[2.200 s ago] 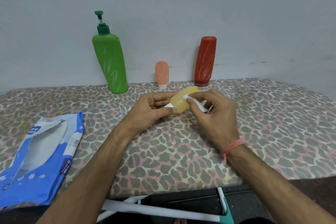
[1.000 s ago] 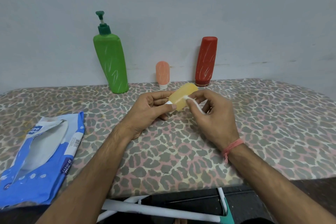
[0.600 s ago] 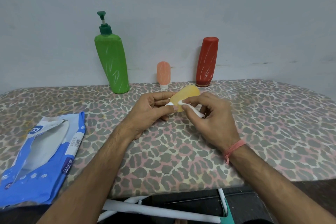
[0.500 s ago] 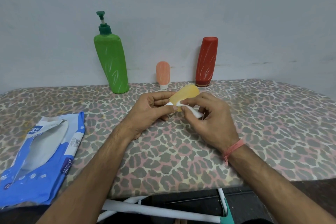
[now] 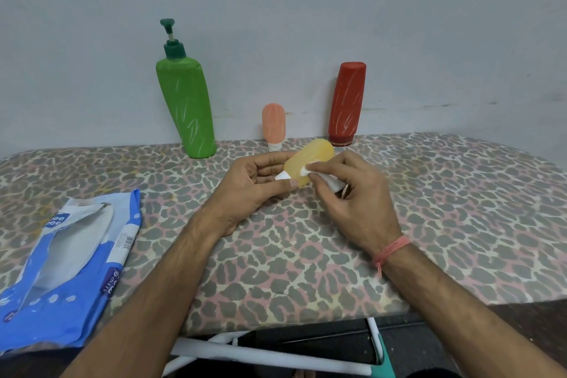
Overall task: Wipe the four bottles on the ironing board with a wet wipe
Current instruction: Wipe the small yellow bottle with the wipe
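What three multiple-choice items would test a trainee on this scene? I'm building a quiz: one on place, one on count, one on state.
1. Where is the wipes packet? A by the red bottle B on the board's left side C on the floor
2. How many bottles stand by the wall? A one B three C five
3. The yellow bottle is: A standing B held in hand C in the packet

B: it lies on the ironing board at left.
B: green bottle, pink bottle, red bottle.
B: the left hand grips it while the right hand presses a wipe on it.
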